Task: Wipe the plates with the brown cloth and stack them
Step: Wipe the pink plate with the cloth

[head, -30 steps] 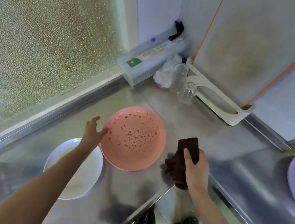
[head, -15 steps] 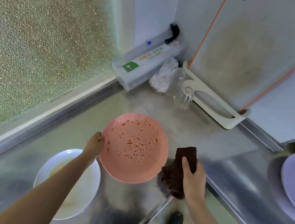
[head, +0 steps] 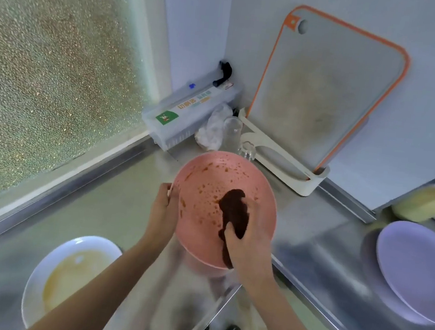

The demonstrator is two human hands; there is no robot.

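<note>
Here we wiped the pink plate (head: 208, 191)
Left hand (head: 163, 207) pinched its left rim; right hand (head: 246, 245) pressed the brown cloth (head: 234, 211) inside

- Steel counter (head: 115, 194): a reflective L-shaped top that wraps the corner.
- Cutting board (head: 324, 95): grey with an orange rim, upright against the wall at the counter's far side.
- Cream holder (head: 291, 170): on the counter, with the cutting board's lower edge standing in it.
- Wrap dispenser box (head: 189, 115): left of the cutting board, in the corner, white with a green label.
- Clear glass (head: 232, 131): between the box and the holder.
- Crumpled plastic (head: 212, 131): just left of the glass.
- Frosted window (head: 54, 64): well left of the cutting board, above the counter's back edge.
</note>
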